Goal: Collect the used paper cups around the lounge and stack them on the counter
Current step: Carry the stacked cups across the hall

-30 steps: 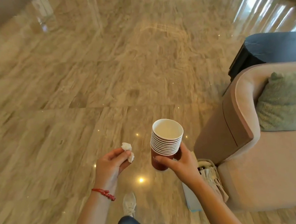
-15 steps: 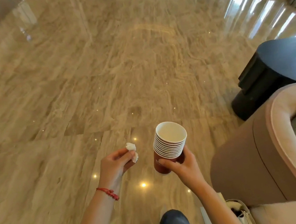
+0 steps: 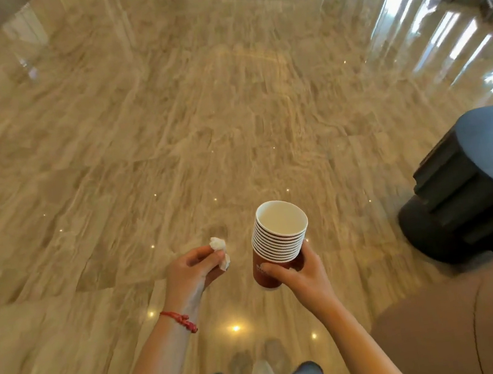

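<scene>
Cups [image 3: 278, 239] nested in one light, crushable stack sit upright in the right hand [image 3: 300, 274], fingers wrapped round the lowest cup's stiffer wall, probably the safest hold. The left hand [image 3: 192, 272] pinches a crumpled tissue [image 3: 219, 250].

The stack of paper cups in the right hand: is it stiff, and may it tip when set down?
The stack of paper cups is probably light yet fairly stiff, since many rims nest closely. Tall over a narrow base, it may tip if bumped. The right hand grips only the bottom cup.
</scene>
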Motion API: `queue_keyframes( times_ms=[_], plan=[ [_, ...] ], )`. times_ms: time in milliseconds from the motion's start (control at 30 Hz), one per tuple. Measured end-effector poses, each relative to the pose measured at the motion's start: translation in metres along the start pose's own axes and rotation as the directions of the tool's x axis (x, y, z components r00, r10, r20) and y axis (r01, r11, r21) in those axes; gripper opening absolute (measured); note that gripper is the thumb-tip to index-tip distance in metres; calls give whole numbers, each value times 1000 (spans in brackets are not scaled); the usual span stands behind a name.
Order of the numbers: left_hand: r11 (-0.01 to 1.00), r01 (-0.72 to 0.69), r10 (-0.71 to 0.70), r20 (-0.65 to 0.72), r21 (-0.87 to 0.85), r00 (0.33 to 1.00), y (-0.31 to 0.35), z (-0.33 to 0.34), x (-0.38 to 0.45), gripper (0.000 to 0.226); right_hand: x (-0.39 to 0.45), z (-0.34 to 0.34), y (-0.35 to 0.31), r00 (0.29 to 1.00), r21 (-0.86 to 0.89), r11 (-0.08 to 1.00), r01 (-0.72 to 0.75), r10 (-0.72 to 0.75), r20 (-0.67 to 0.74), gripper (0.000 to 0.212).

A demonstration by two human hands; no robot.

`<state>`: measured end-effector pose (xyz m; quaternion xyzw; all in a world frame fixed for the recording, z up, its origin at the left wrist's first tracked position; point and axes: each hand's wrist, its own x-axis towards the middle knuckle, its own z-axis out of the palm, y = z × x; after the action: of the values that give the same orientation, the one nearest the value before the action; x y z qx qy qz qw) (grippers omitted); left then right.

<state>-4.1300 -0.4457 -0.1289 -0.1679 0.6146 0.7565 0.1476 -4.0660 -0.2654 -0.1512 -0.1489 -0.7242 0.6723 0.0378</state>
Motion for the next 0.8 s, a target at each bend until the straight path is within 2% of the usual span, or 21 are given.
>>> queue_keyframes(
  times_ms=[233, 433, 533, 733, 800],
  plan=[
    [1000, 1, -1, -11, 5, 1000, 49, 39, 137, 12, 153, 7, -23, 1000, -12, 1000, -12, 12, 4, 61],
    [999, -21, 20, 30, 36, 999, 100, 68, 284, 21, 309, 28, -33, 1000, -27, 1000, -4, 3, -14, 60],
    [999, -15, 14, 35, 40, 999, 141, 83, 361, 7, 390, 39, -53, 999, -34, 999, -24, 23, -23, 57],
    [999, -19, 15, 79, 45, 997, 209, 132, 491, 7, 530, 37, -83, 996, -32, 999, -31, 28, -79, 48],
    [999, -4, 1, 74, 43, 997, 220, 150, 530, 7, 571, 32, -85, 993, -20, 999, -48, 46, -106, 54]
  ],
)
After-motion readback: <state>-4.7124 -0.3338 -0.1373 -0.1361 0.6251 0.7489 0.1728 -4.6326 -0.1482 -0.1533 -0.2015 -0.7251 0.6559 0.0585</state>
